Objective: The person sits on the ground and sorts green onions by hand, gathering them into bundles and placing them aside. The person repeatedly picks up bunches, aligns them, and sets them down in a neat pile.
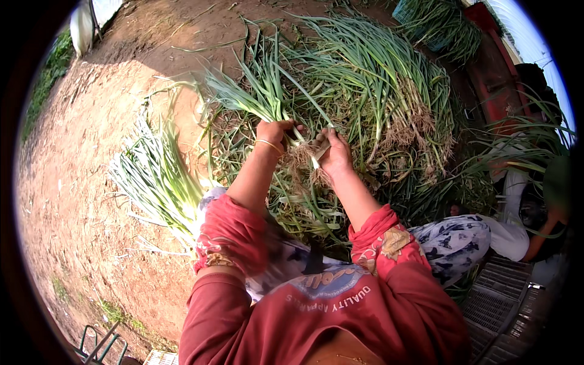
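Observation:
My left hand [272,133], with a bangle at the wrist, is closed around a small bunch of green onions [269,93]. Their leaves fan out away from me, and the shaggy brown roots [297,156] point back towards me. Close beside it, my right hand [337,153] pinches a long loose leaf [305,93] near the white root ends. A larger heap of green onions with soil on its roots [401,91] lies ahead to the right. To my left, by my knee, rests another bundle with pale, cleaner stems [171,182].
Stripped leaves [310,207] litter the ground before me. A blue basket [408,16] holds more greens at the far right, near a red object [495,86]. Another person [513,196] sits at the right. Plastic crates [492,301] stand lower right, a green metal frame [86,346] lower left.

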Demonstrator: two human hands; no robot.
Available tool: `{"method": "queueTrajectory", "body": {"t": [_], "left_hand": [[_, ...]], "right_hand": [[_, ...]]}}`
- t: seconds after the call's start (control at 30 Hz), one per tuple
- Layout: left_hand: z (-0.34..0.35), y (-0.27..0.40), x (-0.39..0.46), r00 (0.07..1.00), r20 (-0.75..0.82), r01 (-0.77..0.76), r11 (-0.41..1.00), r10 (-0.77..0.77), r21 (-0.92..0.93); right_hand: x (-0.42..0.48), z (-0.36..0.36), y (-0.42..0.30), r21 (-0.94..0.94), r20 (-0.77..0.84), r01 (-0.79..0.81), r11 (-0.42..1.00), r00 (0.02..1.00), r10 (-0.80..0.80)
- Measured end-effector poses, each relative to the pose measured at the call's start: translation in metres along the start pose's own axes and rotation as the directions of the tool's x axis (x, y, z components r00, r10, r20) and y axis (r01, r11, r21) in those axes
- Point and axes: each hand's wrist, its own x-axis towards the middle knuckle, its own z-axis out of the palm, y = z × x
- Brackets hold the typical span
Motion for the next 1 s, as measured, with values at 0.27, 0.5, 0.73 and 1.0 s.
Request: {"method": "queueTrajectory", "body": {"t": [0.27,0.5,0.73,1.0], "left_hand": [[-0.018,0.072,-0.007,0.898,0.004,-0.44,0.897,0.441,-0.043],[-0.021,0.043,0.006,0.967,0.257,0.076,0.955,0.0,-0.287],[0.003,0.029,0.007,0.929,0.355,0.203,0.945,-0.104,-0.255],[0.042,-0.006,-0.008,0.916,0.333,0.157,0.962,-0.226,0.223]], "right_hand": [[-0.014,-0.072,-0.016,-0.904,-0.008,-0.096,0.418,0.978,0.208],[-0.005,-0.065,-0.062,-0.881,0.421,0.452,-0.141,0.612,-0.67],[0.03,-0.103,-0.1,-0.912,-0.007,0.195,0.361,0.872,-0.489],[-0.028,-0.052,-0.044,-0.59,0.12,0.147,0.794,0.988,-0.094]]}}
